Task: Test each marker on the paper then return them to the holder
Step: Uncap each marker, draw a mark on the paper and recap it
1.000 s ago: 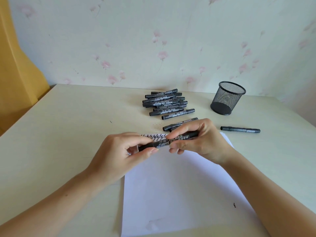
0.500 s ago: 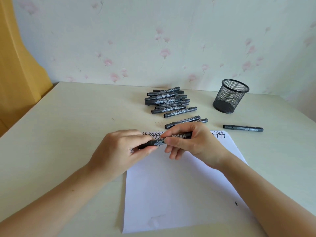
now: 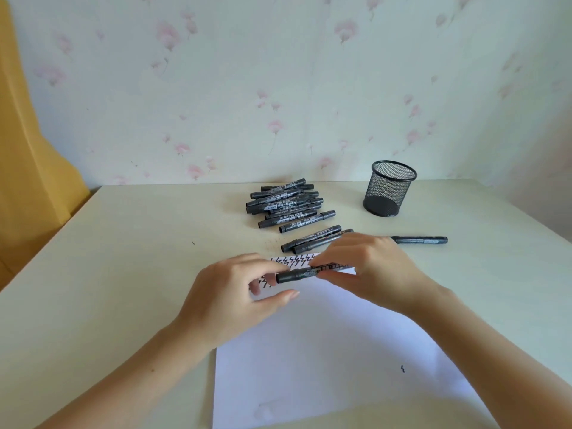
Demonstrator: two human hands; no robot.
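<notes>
partly hidden at the centre of the frame, a black marker (image 3: 301, 273) lies level between two hands above the upper edge of the paper (image 3: 328, 351). the right hand (image 3: 368, 272) covers its right half, fingers pinched on the barrel; the left hand (image 3: 235, 292) has fingers curled at the capped left end with the thumb held below and apart, and whether those fingers press on the cap cannot be told. a row of black zigzag test marks (image 3: 294, 260) runs along the paper's top edge, partly covered by both hands. one small mark (image 3: 402, 369) sits alone at the lower right of the sheet, whose bottom is cut off by the frame.

barrel labels carry white print; "700" can be read on one marker in the pile (image 3: 286, 202) at upper centre, the rest being too small to read. two more markers (image 3: 315, 239) lie side by side just below the pile, their right ends behind the right hand. a single marker (image 3: 419, 240) lies to the right, apart from the others. the black mesh holder (image 3: 390, 188) stands upright at upper right, near the wall.

the desk (image 3: 123, 258) is bare across its left side, and its left edge meets a yellow surface (image 3: 28, 168).
</notes>
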